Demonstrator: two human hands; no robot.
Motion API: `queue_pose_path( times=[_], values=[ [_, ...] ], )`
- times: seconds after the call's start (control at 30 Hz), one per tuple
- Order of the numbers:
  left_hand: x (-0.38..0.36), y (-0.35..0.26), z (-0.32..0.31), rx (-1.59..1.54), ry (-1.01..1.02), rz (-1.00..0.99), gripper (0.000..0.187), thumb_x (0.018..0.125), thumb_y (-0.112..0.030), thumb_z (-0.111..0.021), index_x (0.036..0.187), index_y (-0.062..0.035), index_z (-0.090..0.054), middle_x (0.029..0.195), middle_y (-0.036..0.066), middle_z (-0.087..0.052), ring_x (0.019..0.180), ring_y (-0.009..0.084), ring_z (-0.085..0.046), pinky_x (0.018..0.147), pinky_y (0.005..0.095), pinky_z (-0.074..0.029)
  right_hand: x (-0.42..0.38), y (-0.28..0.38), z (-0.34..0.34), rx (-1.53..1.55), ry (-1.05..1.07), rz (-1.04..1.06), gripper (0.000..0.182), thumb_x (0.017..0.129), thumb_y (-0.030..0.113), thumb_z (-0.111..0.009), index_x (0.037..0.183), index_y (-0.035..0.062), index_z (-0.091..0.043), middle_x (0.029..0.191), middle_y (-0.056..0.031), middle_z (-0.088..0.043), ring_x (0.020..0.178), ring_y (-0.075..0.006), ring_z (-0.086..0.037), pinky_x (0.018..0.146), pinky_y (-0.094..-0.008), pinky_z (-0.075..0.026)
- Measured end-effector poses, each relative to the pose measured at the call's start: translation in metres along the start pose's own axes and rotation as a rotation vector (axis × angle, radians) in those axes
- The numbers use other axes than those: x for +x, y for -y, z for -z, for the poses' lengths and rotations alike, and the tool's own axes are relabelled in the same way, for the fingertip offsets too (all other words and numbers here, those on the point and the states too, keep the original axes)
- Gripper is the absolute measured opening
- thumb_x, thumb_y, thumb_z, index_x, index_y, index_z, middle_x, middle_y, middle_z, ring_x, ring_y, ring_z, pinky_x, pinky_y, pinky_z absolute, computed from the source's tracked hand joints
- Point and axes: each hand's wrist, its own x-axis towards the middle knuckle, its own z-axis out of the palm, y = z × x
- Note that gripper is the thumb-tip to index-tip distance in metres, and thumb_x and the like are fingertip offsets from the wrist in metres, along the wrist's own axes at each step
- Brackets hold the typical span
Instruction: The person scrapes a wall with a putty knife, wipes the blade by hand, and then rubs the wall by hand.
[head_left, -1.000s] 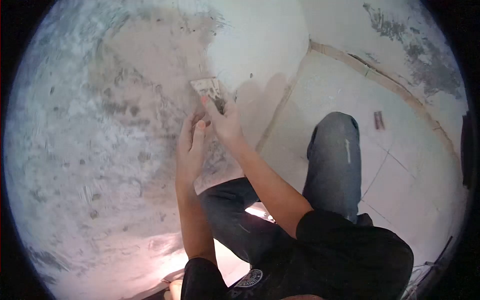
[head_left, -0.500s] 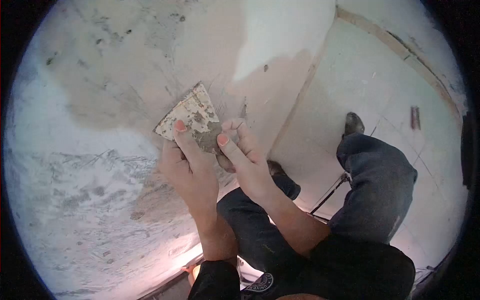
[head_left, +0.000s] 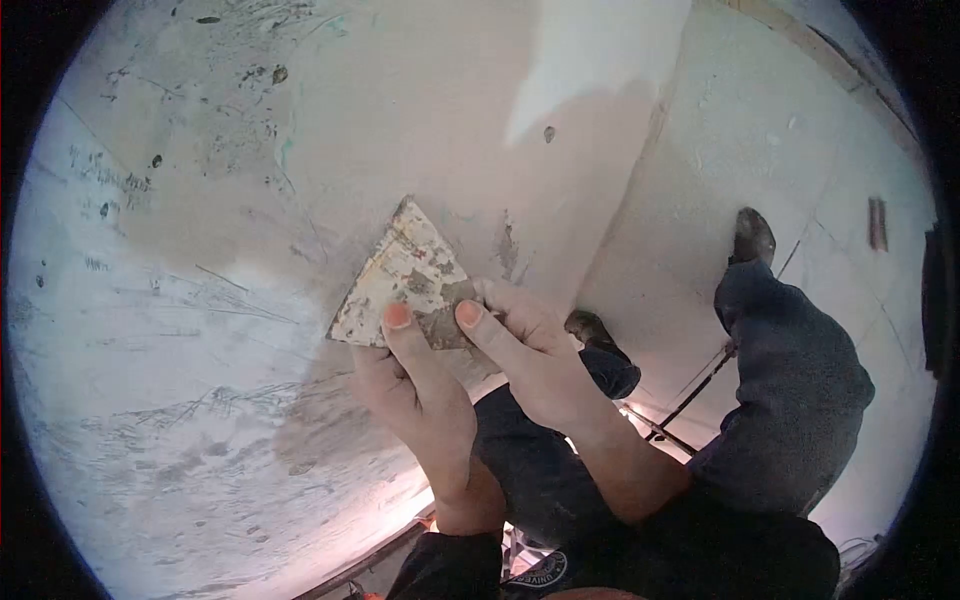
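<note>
A putty knife (head_left: 412, 262) with a wide, wedge-shaped blade is held up in front of the wall. Flaking, dried filler crusts the blade, and bare grey metal shows in patches. My left hand (head_left: 425, 390) grips the blade's lower left part, thumb flat on its face and fingers behind. On the narrower right end, my right hand (head_left: 535, 345) closes with its thumb on top and fingers curled. The handle is hidden by my hands.
A scuffed, patched pale wall (head_left: 420, 110) with dark pits fills the left side. Light floor tiles (head_left: 700, 190) lie at right, with a small dark reddish piece (head_left: 878, 224) on them. My dark-trousered leg (head_left: 790, 390) and shoe (head_left: 754, 236) stand there. A thin dark bar (head_left: 690, 395) crosses between my legs.
Both hands and the putty knife appear lower and further right in view. The blade has turned slightly, and my right thumb lies further onto it. The view of wall and floor has shifted too.
</note>
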Motion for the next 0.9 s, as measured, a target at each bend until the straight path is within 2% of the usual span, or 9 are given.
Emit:
queue_pose_path(
  times=[0.33,0.4,0.5,0.57,0.6,0.67,0.8,0.87,0.9],
  values=[
    [-0.014,0.02,0.0,-0.271,-0.065,0.103,0.032,0.104,-0.023,-0.049,0.113,0.0067,-0.056,0.102,0.011,-0.067,0.09,0.0127,-0.062,0.078,0.0254,-0.049,0.003,-0.005,0.009,-0.189,0.002,0.076,0.027,0.103,0.021,-0.05,0.109,-0.0034,-0.062,0.076,-0.001,-0.056,0.069,-0.0039,-0.044,0.059,-0.0231,-0.037],
    [-0.01,0.019,0.004,-0.247,-0.025,0.129,0.037,0.102,-0.031,-0.055,0.109,0.0044,-0.059,0.101,0.009,-0.066,0.09,0.0122,-0.063,0.078,0.0253,-0.05,0.005,-0.006,0.006,-0.212,-0.004,0.049,0.027,0.103,0.019,-0.05,0.108,-0.0037,-0.062,0.074,-0.0012,-0.056,0.067,-0.0039,-0.044,0.058,-0.0232,-0.036],
    [-0.006,0.018,-0.008,-0.357,-0.037,0.125,0.039,0.101,-0.033,-0.055,0.112,0.0044,-0.059,0.102,0.009,-0.066,0.091,0.0126,-0.063,0.079,0.0265,-0.05,0.011,0.006,-0.003,-0.162,-0.087,0.258,0.025,0.102,0.018,-0.051,0.104,-0.0044,-0.062,0.067,-0.0006,-0.05,0.063,-0.0038,-0.042,0.055,-0.0234,-0.034],
    [-0.012,0.02,-0.004,-0.346,-0.059,0.123,0.039,0.102,-0.033,-0.055,0.113,0.0045,-0.059,0.103,0.01,-0.066,0.092,0.0129,-0.063,0.079,0.0269,-0.051,0.004,0.013,0.004,-0.201,0.022,0.082,0.031,0.104,0.022,-0.051,0.111,-0.0059,-0.063,0.094,-0.003,-0.066,0.088,-0.0053,-0.057,0.077,-0.0222,-0.047],
    [-0.013,0.022,-0.003,-0.373,-0.042,0.109,0.037,0.103,-0.029,-0.053,0.115,0.0048,-0.056,0.107,0.011,-0.065,0.094,0.0136,-0.062,0.081,0.0269,-0.05,0.002,0.013,0.002,-0.197,0.025,0.083,0.031,0.104,0.022,-0.051,0.111,-0.0059,-0.063,0.094,-0.003,-0.066,0.088,-0.0053,-0.057,0.077,-0.0222,-0.047],
    [-0.007,0.022,-0.005,-0.419,-0.029,0.074,0.034,0.104,-0.025,-0.05,0.118,0.0052,-0.053,0.111,0.012,-0.064,0.097,0.0143,-0.062,0.083,0.0269,-0.05,0.002,0.014,0.001,-0.362,-0.009,0.02,0.029,0.104,0.02,-0.051,0.111,-0.0061,-0.063,0.091,-0.0018,-0.065,0.086,-0.0046,-0.056,0.074,-0.0211,-0.047],
    [-0.006,0.002,-0.007,-0.293,-0.139,0.182,0.038,0.103,-0.028,-0.051,0.117,0.0069,-0.052,0.109,0.011,-0.063,0.094,0.0131,-0.061,0.08,0.027,-0.05,0.005,0.023,-0.011,-0.338,-0.016,0.056,0.028,0.103,0.019,-0.052,0.11,-0.0061,-0.063,0.09,-0.0014,-0.064,0.085,-0.004,-0.056,0.073,-0.0205,-0.046],
    [-0.012,0.013,-0.013,-0.167,-0.204,0.186,0.036,0.104,-0.026,-0.05,0.117,0.0067,-0.054,0.107,0.011,-0.065,0.094,0.0133,-0.062,0.079,0.027,-0.05,0.009,0.002,-0.009,-0.309,-0.171,0.274,0.022,0.097,0.014,-0.055,0.089,-0.0051,-0.061,0.062,-0.008,-0.05,0.059,-0.0094,-0.045,0.052,-0.029,-0.037],
    [-0.012,0.027,-0.012,-0.366,-0.102,0.151,0.034,0.104,-0.025,-0.05,0.114,0.0063,-0.056,0.102,0.01,-0.066,0.092,0.0127,-0.062,0.077,0.0255,-0.049,0.008,-0.01,-0.002,-0.214,-0.166,0.21,0.023,0.098,0.015,-0.055,0.089,-0.0055,-0.06,0.062,-0.0091,-0.05,0.058,-0.0113,-0.046,0.053,-0.0302,-0.038]
  ],
)
